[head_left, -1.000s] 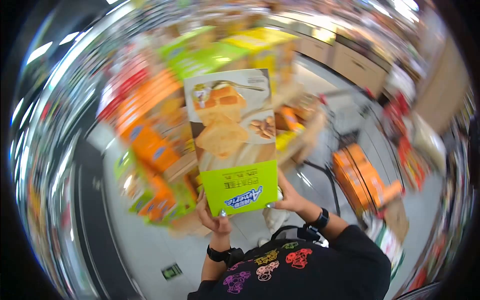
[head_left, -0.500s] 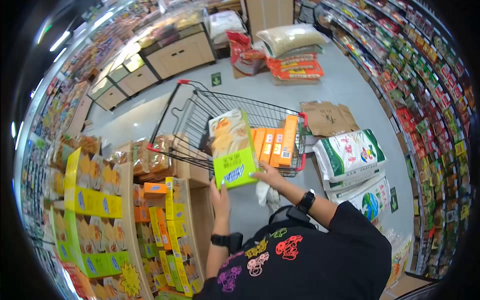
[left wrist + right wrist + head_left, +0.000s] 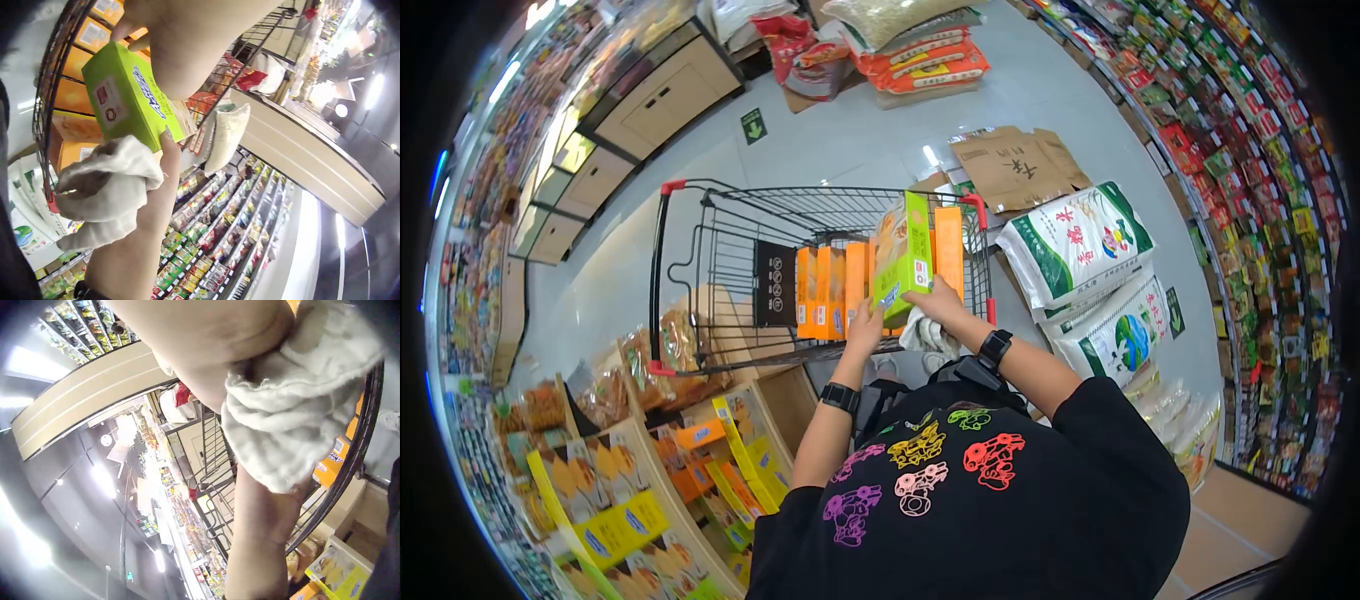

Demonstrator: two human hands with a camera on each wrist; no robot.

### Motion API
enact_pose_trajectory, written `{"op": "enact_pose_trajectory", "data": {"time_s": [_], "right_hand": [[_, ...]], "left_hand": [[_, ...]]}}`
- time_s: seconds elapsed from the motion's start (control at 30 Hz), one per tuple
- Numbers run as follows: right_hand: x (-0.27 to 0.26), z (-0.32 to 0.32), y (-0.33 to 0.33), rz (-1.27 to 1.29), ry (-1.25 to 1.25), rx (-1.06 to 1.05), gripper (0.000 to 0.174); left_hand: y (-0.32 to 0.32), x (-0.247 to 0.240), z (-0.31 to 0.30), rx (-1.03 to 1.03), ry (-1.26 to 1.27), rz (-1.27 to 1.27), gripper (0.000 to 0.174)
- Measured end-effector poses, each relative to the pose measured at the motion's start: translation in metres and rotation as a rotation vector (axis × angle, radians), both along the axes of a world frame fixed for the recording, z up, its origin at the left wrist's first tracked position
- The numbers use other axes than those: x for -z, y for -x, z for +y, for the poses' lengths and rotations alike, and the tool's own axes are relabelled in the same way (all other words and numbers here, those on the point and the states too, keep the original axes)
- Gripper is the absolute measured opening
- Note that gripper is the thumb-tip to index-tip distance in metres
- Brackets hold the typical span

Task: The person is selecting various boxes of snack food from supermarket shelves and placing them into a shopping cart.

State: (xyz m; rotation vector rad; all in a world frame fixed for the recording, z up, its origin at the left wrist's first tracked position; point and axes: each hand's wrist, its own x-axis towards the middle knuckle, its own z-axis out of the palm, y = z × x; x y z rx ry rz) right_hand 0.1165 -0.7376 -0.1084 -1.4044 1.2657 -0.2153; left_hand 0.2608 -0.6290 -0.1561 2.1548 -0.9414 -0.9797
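Note:
A green cake carton (image 3: 917,235) with a food picture on its face stands tilted in the shopping cart (image 3: 672,187), among several orange boxes (image 3: 830,285). My left hand (image 3: 864,328) grips its near end on the left. On the right side of that same end, my right hand (image 3: 941,303) holds the carton. A whitish cloth (image 3: 922,333) hangs from the right hand, over the cart's near rim. In the left wrist view the green carton (image 3: 119,94) shows its blue logo and lies against the orange boxes (image 3: 70,94). The right wrist view hides the carton behind the hand and cloth (image 3: 281,419).
A wooden display shelf (image 3: 685,490) with yellow and orange cartons stands at the lower left. Rice sacks (image 3: 1080,245) and flattened cardboard (image 3: 1020,168) lie right of the cart. More sacks (image 3: 925,60) are stacked beyond it. Packed shelves (image 3: 1240,200) line the right side.
The green carton has gone from in front of the shelf, over the cart, and down among the orange boxes, turning on edge. Both hands have moved with it. The view has swung right.

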Motion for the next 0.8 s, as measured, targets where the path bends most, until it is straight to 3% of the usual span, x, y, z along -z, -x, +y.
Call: {"op": "enact_pose_trajectory", "data": {"time_s": [0.07,0.13,0.17,0.3,0.43,0.53,0.67,0.8], "right_hand": [[0.006,0.003,-0.007,0.2,0.096,-0.069,0.056],[0.007,0.005,-0.015,0.318,0.154,-0.122,0.059],[0.013,0.008,-0.017,0.309,0.198,-0.125,0.06],[-0.018,0.016,-0.027,0.434,0.318,-0.246,0.06],[-0.022,0.02,-0.024,0.519,0.403,-0.291,0.085],[-0.02,0.022,-0.019,0.498,0.418,-0.278,0.088],[-0.018,0.029,-0.003,0.427,0.516,-0.467,0.082],[0.001,0.03,0.017,0.46,0.477,-0.636,0.074]], "left_hand": [[-0.01,0.012,-0.007,-0.024,-0.091,0.335,0.05],[-0.007,-0.032,-0.021,-0.162,-0.287,0.724,0.051],[-0.013,-0.008,-0.021,-0.092,-0.189,0.863,0.053],[-0.021,-0.009,-0.035,-0.11,-0.327,0.946,0.049],[-0.029,0.012,-0.049,0.026,-0.321,0.95,0.055],[-0.024,0.009,-0.055,0.064,-0.32,0.889,0.051],[-0.011,0.029,-0.059,0.239,-0.43,0.999,0.054],[0.008,0.045,-0.05,0.323,-0.33,0.789,0.055]]}}
